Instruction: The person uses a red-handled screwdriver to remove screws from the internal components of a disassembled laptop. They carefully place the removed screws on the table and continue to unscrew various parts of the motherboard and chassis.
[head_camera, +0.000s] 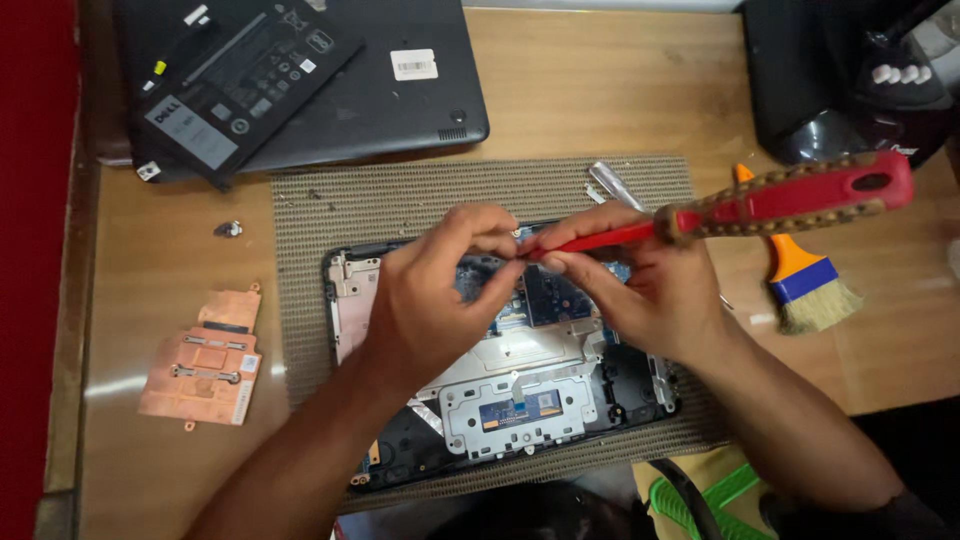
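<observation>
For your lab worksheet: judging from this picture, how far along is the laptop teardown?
Done: the battery and copper heat sink lie out on the table. In hand: the left hand pinches something small at the screwdriver tip held by the right hand. Left: boards remain in the open laptop base.

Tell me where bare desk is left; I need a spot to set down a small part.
Bare wood shows left of the woven mat, between the small metal piece and the copper heat sink, and below that sink. More lies right of the mat, below the brush. The opened laptop base, under the left hand and right hand holding the screwdriver, is crowded.
</observation>
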